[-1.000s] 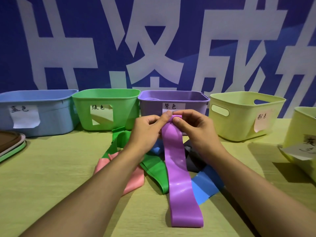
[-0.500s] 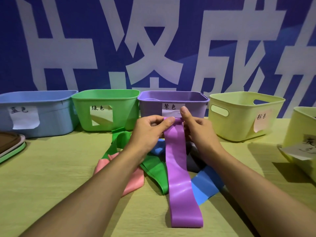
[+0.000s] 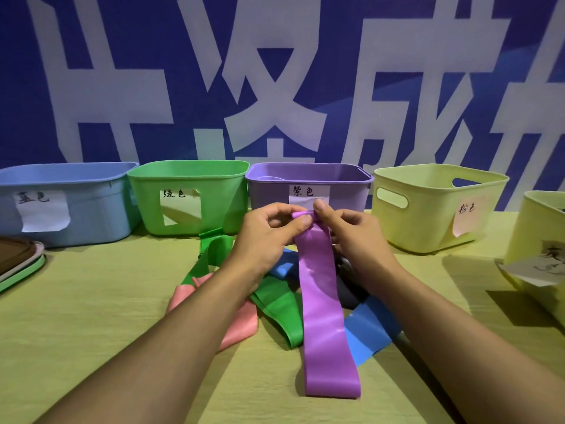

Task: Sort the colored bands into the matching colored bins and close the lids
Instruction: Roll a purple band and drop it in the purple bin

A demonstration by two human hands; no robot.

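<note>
A long purple band (image 3: 324, 319) lies lengthwise on the table, its far end lifted and curled into a small roll. My left hand (image 3: 269, 237) and my right hand (image 3: 351, 240) both pinch that rolled end, just in front of the purple bin (image 3: 345, 194). Under the band lie a green band (image 3: 275, 304), a pink band (image 3: 241, 325), a blue band (image 3: 370, 332) and a dark grey band (image 3: 348, 289), partly hidden by my arms. The blue bin (image 3: 91, 209) and green bin (image 3: 214, 203) stand to the left.
Two pale yellow bins, one (image 3: 428, 215) right of the purple bin and another (image 3: 538, 240) at the right edge, carry paper labels. Stacked lids (image 3: 18, 264) lie at the left edge. A blue wall with white characters stands behind the bins.
The far end of the purple band has been curled over into a small roll between my fingers. My right thumb has come up over the top of it. The hands stay in place.
</note>
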